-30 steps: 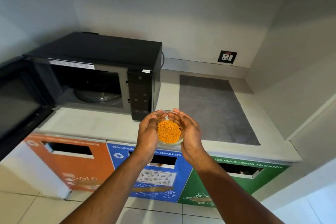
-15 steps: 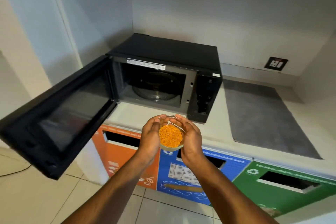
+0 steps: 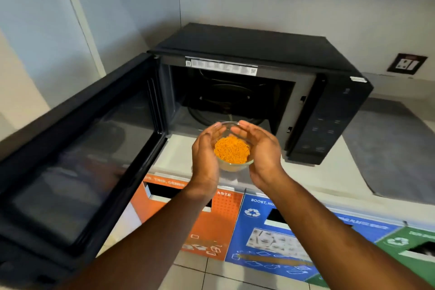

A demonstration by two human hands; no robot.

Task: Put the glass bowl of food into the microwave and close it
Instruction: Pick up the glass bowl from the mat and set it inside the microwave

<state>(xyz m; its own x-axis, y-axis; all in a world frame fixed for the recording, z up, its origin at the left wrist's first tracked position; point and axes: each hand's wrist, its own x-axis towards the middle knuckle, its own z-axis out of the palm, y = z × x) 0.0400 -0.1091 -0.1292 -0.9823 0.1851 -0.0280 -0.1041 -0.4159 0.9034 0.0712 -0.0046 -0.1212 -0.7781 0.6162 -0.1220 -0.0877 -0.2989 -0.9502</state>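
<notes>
**Operator:** Where was the glass bowl (image 3: 233,153) relative to the microwave (image 3: 249,92)?

**Technician:** The bowl sat at centre frame, cupped between both hands and held above the front edge of the counter (image 3: 179,155). The cavity opening lay directly beyond it, toward upper centre of the frame. The turntable (image 3: 226,116) showed just above the bowl's far rim, so the coming move appeared to be a straight push away from the body.

**Operator:** State of the hands?

**Technician:** The left hand (image 3: 205,155) curved against the bowl's left wall; the right hand (image 3: 261,148) curved against its right wall. Both grasped the bowl, fingers reaching around the far side. Neither hand was clearly nearer the opening.

**Operator:** Long axis?

**Technician:** None. The bowl was round and appeared level, with orange shredded food (image 3: 231,150) filling it to a little below the rim.

**Operator:** Clearance?

**Technician:** The door (image 3: 77,155) stood swung wide at left of frame, hinged on the cavity's left edge, and seemed clear of the approach path. The control panel (image 3: 324,122) bounded the opening on the right. The opening looked much wider than the bowl plus both hands.

**Operator:** Surface and room?

**Technician:** A pale counter set in a walled alcove. A grey mat (image 3: 395,148) lay at right of frame and a wall socket (image 3: 407,63) at upper right. Below the counter edge ran orange, blue and green bin fronts (image 3: 277,231) above a tiled floor.
</notes>
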